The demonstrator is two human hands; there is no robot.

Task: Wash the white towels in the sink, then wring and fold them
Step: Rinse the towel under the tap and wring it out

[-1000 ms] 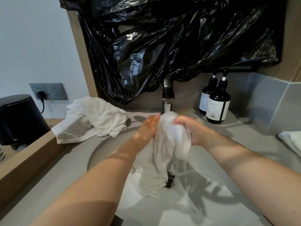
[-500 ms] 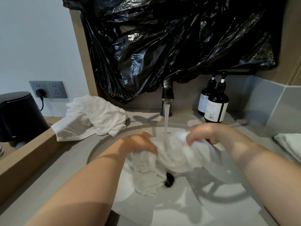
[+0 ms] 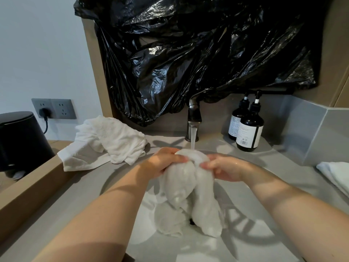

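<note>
A wet white towel (image 3: 190, 188) hangs bunched over the grey sink basin (image 3: 117, 184), its top under the running stream from the faucet (image 3: 193, 120). My left hand (image 3: 164, 162) grips the towel's top from the left, fingers curled over it. From the right, my right hand (image 3: 222, 168) pinches the same bunch. The towel's lower folds trail down onto the basin floor and hide most of the drain. A second white towel (image 3: 107, 142) lies crumpled on the counter to the left of the sink.
Two dark pump bottles (image 3: 248, 131) stand on the counter right of the faucet. Another white cloth (image 3: 334, 173) lies at the right edge. A black appliance (image 3: 20, 138) sits at far left below a wall socket (image 3: 53, 108). Black plastic sheeting (image 3: 198, 53) hangs above the faucet.
Both hands have come together at the top of the towel and lifted it into the water stream; half a second ago they were spread apart with the towel lower in the basin.
</note>
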